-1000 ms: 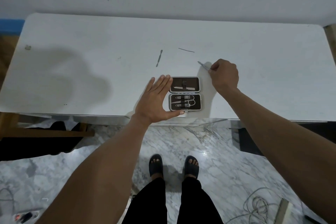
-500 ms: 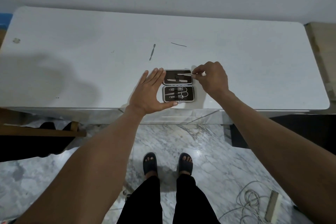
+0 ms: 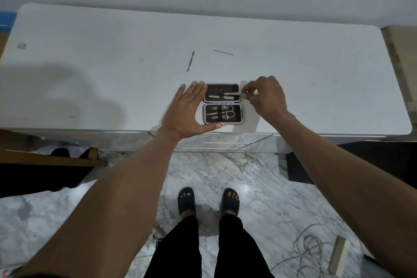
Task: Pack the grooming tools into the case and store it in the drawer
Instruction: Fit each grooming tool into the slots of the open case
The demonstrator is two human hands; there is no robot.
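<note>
A small dark grooming case [image 3: 239, 117] lies open near the front edge of the white table [image 3: 316, 79]. Its near half holds clippers and scissors; its far half holds a flat metal tool. My right hand [image 3: 266, 97] pinches a thin metal tool [image 3: 232, 94] by its right end, its tip over the far half of the case. My left hand [image 3: 187, 113] rests flat with fingers spread against the case's left side, thumb along its front edge. Two loose tools lie behind the case: a grey cuticle pusher [image 3: 190, 61] and a thin dark stick [image 3: 223, 52].
Below the table's front edge is a drawer front [image 3: 225, 142] with a marble look. My sandalled feet [image 3: 208, 201] stand on marble floor. A wooden piece [image 3: 52, 159] sticks out at the left, and coiled cable [image 3: 309, 248] lies at the lower right.
My right hand carried the thin tool from the table behind and right of the case down over the case's far half. The left hand stayed against the case.
</note>
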